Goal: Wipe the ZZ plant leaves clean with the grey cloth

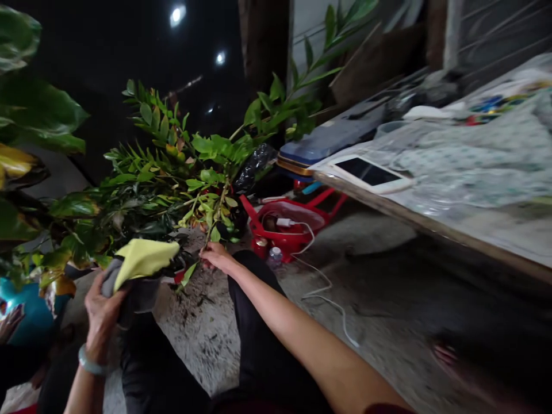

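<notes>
My left hand (102, 307), a pale bangle (90, 361) on its wrist, is closed around a bunched yellow and grey cloth (146, 261). Just above my knees, my right hand (218, 257) pinches the lower end of a leafy plant stem (221, 210). Leaves of the stem rise in front of the hand, and the fingertips are partly hidden. Behind both hands spreads a thick mass of green plants (150, 172), some leaves yellowed or brown. Dark soil crumbs (194, 310) lie on the ground between my legs.
A red bag (293, 236) with a white charger and cable (323, 284) stands right of my knee, a small bottle (275, 257) beside it. A low table (431, 221) at right bears a white tablet (371, 173). Another person's hand (12, 322) shows at far left.
</notes>
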A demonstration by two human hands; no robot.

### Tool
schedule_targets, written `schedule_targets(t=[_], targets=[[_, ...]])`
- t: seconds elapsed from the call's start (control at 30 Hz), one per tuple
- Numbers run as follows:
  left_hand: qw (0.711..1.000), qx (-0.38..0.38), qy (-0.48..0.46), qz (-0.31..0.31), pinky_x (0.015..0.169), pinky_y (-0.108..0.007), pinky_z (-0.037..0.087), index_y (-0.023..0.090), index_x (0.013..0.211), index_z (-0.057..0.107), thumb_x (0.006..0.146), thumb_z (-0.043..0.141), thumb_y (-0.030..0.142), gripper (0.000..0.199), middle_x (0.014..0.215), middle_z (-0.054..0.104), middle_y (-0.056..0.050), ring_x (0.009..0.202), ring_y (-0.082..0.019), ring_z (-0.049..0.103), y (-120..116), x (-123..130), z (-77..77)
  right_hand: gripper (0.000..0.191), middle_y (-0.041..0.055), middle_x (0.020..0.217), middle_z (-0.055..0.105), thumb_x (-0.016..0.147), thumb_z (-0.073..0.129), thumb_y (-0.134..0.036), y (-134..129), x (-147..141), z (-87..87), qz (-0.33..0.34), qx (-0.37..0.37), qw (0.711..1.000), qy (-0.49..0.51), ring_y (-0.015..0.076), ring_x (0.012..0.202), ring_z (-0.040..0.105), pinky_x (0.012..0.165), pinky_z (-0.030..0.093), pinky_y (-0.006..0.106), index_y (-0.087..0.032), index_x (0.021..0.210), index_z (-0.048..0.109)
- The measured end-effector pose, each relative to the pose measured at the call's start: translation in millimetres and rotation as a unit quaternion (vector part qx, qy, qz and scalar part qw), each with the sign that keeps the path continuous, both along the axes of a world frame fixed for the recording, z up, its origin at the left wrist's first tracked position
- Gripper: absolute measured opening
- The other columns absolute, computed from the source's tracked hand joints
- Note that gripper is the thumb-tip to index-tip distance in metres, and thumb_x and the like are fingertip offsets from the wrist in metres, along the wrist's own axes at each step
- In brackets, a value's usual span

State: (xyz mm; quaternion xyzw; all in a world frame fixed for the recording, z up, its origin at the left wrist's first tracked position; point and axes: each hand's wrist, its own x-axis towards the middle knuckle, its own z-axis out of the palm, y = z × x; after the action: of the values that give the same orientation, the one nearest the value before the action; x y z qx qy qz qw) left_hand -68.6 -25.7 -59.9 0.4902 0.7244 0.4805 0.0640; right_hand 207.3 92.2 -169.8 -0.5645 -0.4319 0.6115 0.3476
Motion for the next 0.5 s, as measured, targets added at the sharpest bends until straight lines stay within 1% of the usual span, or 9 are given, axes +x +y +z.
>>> schedule_targets(t=[0.07,0.1,0.13,0.17,0.23,0.3,0.37,0.43,0.5], targets=[[0.996,0.063,0.016,0.056,0.092,-0.048,0.057,0.024,0.117,0.072,0.056,0.083,0.048,0.066,0.098,0.074,-0.004,0.093,-0.029,0.069,0.5,-9.8,21.9,0.012,-0.0054,0.060,0.061,0.082,0.067,-0.010,0.8,0.4,0.0,0.008,0.003,1.000,-0.015,0.0068,0.040,0.057,0.035,0.033,0.014,-0.017,0.080,0.058],[0.993,0.081,0.027,0.078,0.097,-0.050,0.054,0.024,0.119,0.071,0.057,0.083,0.051,0.069,0.102,0.074,-0.004,0.097,-0.030,0.068,2.5,-14.2,29.1,0.010,-0.0050,0.061,0.061,0.083,0.067,-0.011,1.1,-0.4,-0.3,0.012,0.006,1.000,-0.022,0.0067,0.040,0.058,0.035,0.033,0.014,-0.017,0.081,0.059],[0.991,0.084,0.035,0.095,0.099,-0.052,0.053,0.024,0.119,0.070,0.056,0.083,0.052,0.071,0.104,0.073,-0.004,0.099,-0.031,0.067,5.2,-17.9,32.4,0.009,-0.0045,0.062,0.062,0.084,0.067,-0.013,1.3,-1.8,-0.9,0.018,0.009,0.999,-0.028,0.0067,0.041,0.058,0.036,0.033,0.013,-0.017,0.083,0.060],[0.991,0.068,0.039,0.106,0.098,-0.054,0.052,0.023,0.117,0.071,0.054,0.082,0.053,0.071,0.104,0.073,-0.005,0.099,-0.032,0.066,7.9,-20.5,31.5,0.006,-0.0040,0.063,0.063,0.085,0.066,-0.014,1.2,-3.6,-1.7,0.024,0.013,0.999,-0.034,0.0067,0.042,0.059,0.037,0.033,0.013,-0.017,0.085,0.060],[0.994,-0.007,0.039,0.106,0.092,-0.055,0.054,0.019,0.109,0.072,0.049,0.081,0.052,0.070,0.095,0.073,-0.007,0.094,-0.035,0.067,11.4,-22.0,18.2,0.002,-0.0032,0.065,0.065,0.087,0.064,-0.016,0.3,-7.3,-3.6,0.043,0.024,0.998,-0.048,0.0069,0.044,0.059,0.038,0.034,0.014,-0.017,0.088,0.063],[0.992,-0.098,0.035,0.070,0.087,-0.052,0.055,0.017,0.103,0.072,0.047,0.079,0.050,0.065,0.088,0.072,-0.009,0.090,-0.036,0.068,9.5,-19.3,-2.1,0.001,-0.0028,0.065,0.066,0.087,0.065,-0.017,-1.7,-9.7,-5.8,0.071,0.040,0.994,-0.067,0.0071,0.045,0.059,0.041,0.036,0.015,-0.017,0.086,0.066],[0.987,-0.156,0.038,0.021,0.086,-0.048,0.055,0.017,0.100,0.073,0.046,0.077,0.047,0.062,0.087,0.074,-0.009,0.090,-0.036,0.069,1.3,-14.9,-17.8,0.004,-0.0029,0.063,0.067,0.084,0.069,-0.018,-4.2,-9.6,-7.8,0.103,0.059,0.989,-0.089,0.0076,0.046,0.060,0.044,0.038,0.015,-0.017,0.080,0.069],[0.984,-0.174,0.034,-0.001,0.084,-0.044,0.055,0.018,0.100,0.073,0.045,0.076,0.045,0.062,0.087,0.074,-0.009,0.090,-0.035,0.068,-10.8,-12.8,-21.1,0.007,-0.0031,0.061,0.067,0.080,0.073,-0.018,-6.0,-7.0,-8.8,0.135,0.075,0.982,-0.111,0.0085,0.048,0.062,0.047,0.040,0.016,-0.017,0.074,0.070],[0.987,-0.155,0.024,0.035,0.077,-0.041,0.056,0.018,0.107,0.073,0.046,0.075,0.047,0.067,0.087,0.074,-0.007,0.087,-0.033,0.068,-22.8,-16.2,-11.9,0.010,-0.0035,0.058,0.067,0.078,0.075,-0.018,-6.6,-3.3,-8.3,0.157,0.084,0.975,-0.132,0.0102,0.051,0.064,0.051,0.042,0.016,-0.017,0.069,0.070]])
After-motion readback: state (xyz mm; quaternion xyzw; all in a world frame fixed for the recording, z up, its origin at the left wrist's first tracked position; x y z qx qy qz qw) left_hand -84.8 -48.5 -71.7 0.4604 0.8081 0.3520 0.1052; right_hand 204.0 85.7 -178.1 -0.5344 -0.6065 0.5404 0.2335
